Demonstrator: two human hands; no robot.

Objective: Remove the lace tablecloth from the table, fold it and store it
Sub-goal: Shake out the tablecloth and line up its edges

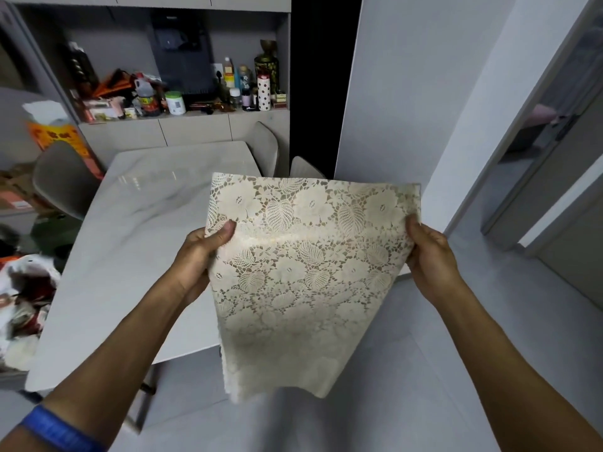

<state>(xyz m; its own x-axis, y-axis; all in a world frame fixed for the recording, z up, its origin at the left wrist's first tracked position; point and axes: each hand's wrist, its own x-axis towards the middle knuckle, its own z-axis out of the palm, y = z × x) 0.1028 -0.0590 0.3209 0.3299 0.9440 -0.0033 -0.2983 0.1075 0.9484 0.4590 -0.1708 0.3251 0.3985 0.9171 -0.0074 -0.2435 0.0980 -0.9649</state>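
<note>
The lace tablecloth (303, 265) is off the table (130, 243) and held up in the air in front of the person, folded into a thick cream panel with a flower-and-leaf pattern. Its top edge runs roughly level from left to right, and the panel hangs down from there, so its long axis runs top to bottom, leaning slightly toward the lower right. The bottom edge is uneven, with a ragged lace corner at the lower left and a smoother fold at the lower right. The upper part stands above the hands and curls a little toward the camera.

The left hand (199, 256) pinches the panel's left edge partway down, thumb pressed flat on the front face and the fingers hidden behind the cloth. The right hand (430, 256) grips the right edge at about the same height, fingers closed tightly around the fabric. Both hands are narrow, clamped on the cloth, and set well apart with the cloth stretched between them.

The pale marble-look table lies behind and to the left of the cloth. A blue wristband (62, 429) sits on the left forearm.
</note>
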